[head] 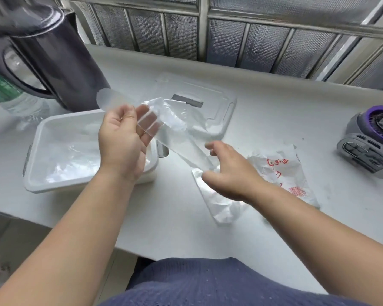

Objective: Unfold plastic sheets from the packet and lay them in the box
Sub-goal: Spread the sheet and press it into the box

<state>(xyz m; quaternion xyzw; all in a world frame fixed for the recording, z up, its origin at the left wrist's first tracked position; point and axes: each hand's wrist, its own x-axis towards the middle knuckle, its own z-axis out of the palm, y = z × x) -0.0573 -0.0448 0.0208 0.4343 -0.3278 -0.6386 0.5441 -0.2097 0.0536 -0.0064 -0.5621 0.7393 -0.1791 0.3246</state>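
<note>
A clear plastic sheet (177,133) stretches in the air between my two hands above the white table. My left hand (122,140) holds its upper end over the right side of the white box (42,138), fingers curled round the film. My right hand (228,171) pinches the lower end between thumb and fingers. Crumpled clear sheets lie inside the box. The packet (283,173), white with red print, lies on the table right of my right hand. A folded sheet (219,206) rests on the table under my right wrist.
The clear box lid (221,102) lies flat behind the hands. A dark kettle (53,58) and a water bottle (13,98) stand at the back left. A grey and purple device (372,140) sits at the right. The table's front edge runs close to my lap.
</note>
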